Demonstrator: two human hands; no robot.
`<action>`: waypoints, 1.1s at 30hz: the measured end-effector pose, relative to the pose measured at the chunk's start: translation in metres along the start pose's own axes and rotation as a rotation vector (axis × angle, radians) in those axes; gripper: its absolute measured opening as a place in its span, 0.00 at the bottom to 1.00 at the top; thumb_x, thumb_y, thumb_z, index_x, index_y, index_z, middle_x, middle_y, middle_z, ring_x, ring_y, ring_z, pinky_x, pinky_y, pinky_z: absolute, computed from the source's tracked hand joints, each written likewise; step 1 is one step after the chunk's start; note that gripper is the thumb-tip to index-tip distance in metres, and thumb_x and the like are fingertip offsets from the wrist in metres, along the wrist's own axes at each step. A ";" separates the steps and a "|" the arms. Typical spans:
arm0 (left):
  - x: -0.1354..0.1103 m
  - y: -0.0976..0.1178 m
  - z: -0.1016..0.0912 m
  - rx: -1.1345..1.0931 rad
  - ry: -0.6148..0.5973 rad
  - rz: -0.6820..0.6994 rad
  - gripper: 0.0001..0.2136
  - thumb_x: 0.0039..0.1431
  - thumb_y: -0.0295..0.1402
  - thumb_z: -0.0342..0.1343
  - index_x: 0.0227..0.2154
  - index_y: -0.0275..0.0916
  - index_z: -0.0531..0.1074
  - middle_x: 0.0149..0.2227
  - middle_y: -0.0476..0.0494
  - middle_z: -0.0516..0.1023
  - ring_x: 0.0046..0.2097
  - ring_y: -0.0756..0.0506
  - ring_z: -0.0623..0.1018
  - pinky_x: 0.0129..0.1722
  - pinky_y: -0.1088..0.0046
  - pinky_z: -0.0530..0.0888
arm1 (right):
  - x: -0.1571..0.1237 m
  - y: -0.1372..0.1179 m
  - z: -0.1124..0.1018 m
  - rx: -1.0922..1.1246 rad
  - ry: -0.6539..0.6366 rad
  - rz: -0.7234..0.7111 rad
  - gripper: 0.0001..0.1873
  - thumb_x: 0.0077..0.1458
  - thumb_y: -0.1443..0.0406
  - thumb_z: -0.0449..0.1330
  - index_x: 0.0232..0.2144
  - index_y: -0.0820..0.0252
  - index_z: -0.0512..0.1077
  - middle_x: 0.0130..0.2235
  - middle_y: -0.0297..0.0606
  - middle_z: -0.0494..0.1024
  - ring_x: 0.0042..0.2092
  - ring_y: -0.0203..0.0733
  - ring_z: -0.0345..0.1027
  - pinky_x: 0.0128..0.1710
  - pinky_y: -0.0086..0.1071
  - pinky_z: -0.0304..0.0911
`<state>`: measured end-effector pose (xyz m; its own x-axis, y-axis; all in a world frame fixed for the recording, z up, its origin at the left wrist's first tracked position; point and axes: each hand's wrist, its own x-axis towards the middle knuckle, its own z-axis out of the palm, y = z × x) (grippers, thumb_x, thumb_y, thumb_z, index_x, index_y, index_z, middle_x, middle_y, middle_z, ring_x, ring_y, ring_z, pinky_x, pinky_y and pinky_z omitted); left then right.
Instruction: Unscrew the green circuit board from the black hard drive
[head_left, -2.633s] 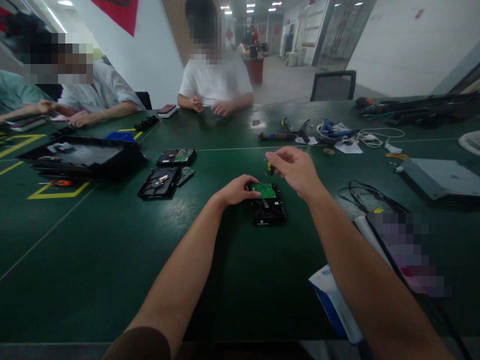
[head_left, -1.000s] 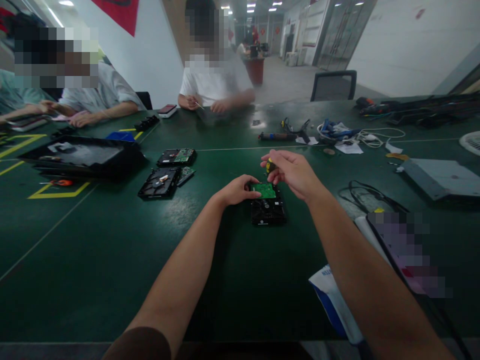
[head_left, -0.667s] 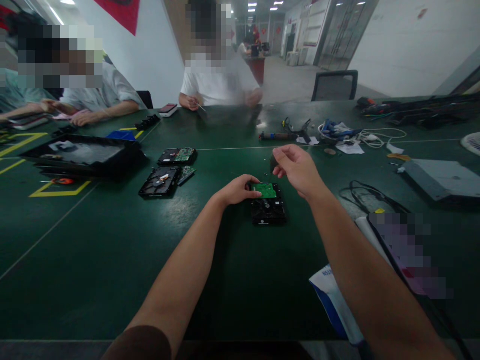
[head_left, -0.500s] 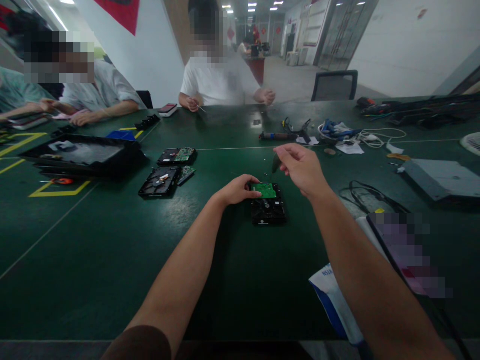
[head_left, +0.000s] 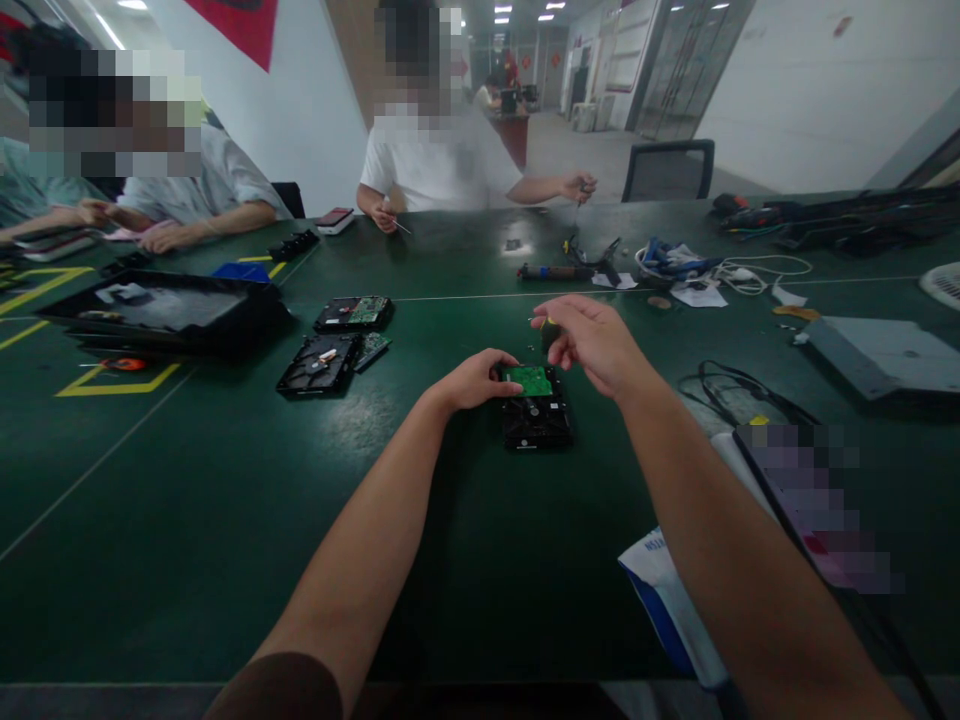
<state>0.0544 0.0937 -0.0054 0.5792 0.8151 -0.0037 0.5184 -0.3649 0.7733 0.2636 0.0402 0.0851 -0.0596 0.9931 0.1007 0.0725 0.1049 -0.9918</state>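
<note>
A black hard drive (head_left: 537,420) with a green circuit board (head_left: 529,379) on top lies on the green table (head_left: 187,520) in front of me. My left hand (head_left: 474,380) rests on the drive's far left corner, fingers curled against the board's edge, holding it still. My right hand (head_left: 592,343) hovers just above the drive's far right corner, fingers pinched round a small screwdriver (head_left: 548,332) with a yellow and black handle, tip pointing down.
Two more opened drives (head_left: 352,313) (head_left: 319,364) and a black tray (head_left: 161,315) lie to the left. Cables (head_left: 739,395), a blue and white bag (head_left: 664,600) and a grey box (head_left: 885,355) are on the right. Two people sit across the table; one reaches toward tools (head_left: 570,270).
My right hand has dipped back down toward the drive's far corner after lifting a little, turning the screwdriver. The person opposite has stretched an arm out to the right.
</note>
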 end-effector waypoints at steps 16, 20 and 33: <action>0.001 -0.002 -0.001 0.042 -0.002 0.009 0.27 0.54 0.43 0.67 0.55 0.38 0.73 0.42 0.43 0.74 0.39 0.44 0.73 0.39 0.67 0.70 | 0.003 0.005 -0.007 -0.255 0.124 -0.188 0.16 0.60 0.49 0.62 0.38 0.53 0.73 0.36 0.36 0.78 0.28 0.35 0.67 0.27 0.34 0.62; 0.000 0.001 -0.002 0.066 -0.014 -0.017 0.27 0.55 0.45 0.66 0.56 0.39 0.72 0.42 0.42 0.74 0.39 0.44 0.73 0.39 0.66 0.70 | 0.004 0.008 -0.010 -0.424 0.270 -0.221 0.19 0.58 0.46 0.63 0.35 0.53 0.73 0.37 0.38 0.79 0.33 0.40 0.70 0.32 0.37 0.64; -0.001 0.003 -0.001 0.033 -0.003 -0.022 0.28 0.54 0.44 0.67 0.56 0.38 0.73 0.40 0.43 0.73 0.37 0.44 0.73 0.37 0.66 0.69 | 0.003 0.016 -0.005 -0.732 0.185 -0.255 0.08 0.54 0.57 0.67 0.32 0.54 0.74 0.35 0.38 0.81 0.36 0.45 0.73 0.37 0.39 0.65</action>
<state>0.0545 0.0926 -0.0026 0.5696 0.8216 -0.0222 0.5514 -0.3620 0.7516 0.2696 0.0452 0.0695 -0.0008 0.9197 0.3927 0.7184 0.2736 -0.6395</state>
